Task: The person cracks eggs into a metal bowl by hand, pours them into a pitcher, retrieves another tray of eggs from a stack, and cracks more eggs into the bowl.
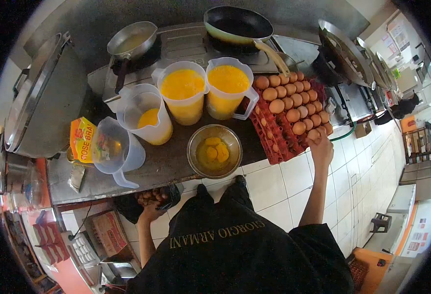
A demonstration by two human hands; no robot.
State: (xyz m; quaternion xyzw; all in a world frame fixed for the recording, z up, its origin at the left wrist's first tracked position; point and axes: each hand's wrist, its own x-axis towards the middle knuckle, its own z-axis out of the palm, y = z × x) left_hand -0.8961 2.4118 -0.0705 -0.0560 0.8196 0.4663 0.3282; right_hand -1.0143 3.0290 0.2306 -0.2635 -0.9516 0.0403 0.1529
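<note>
My right hand is at the near right corner of the stacked red egg trays, its fingers closed around a brown egg. Rows of brown eggs fill the top tray. Low at the left, my left hand is at a black plastic bag holding broken eggshells; its fingers are partly hidden among them. Between the hands, a steel bowl with several raw yolks and egg white stands at the counter's front edge.
Two tall jugs of beaten egg stand behind the bowl. Left of them are a part-filled jug, an empty-looking jug and a yellow packet. A frying pan, saucepan and large pot surround the counter.
</note>
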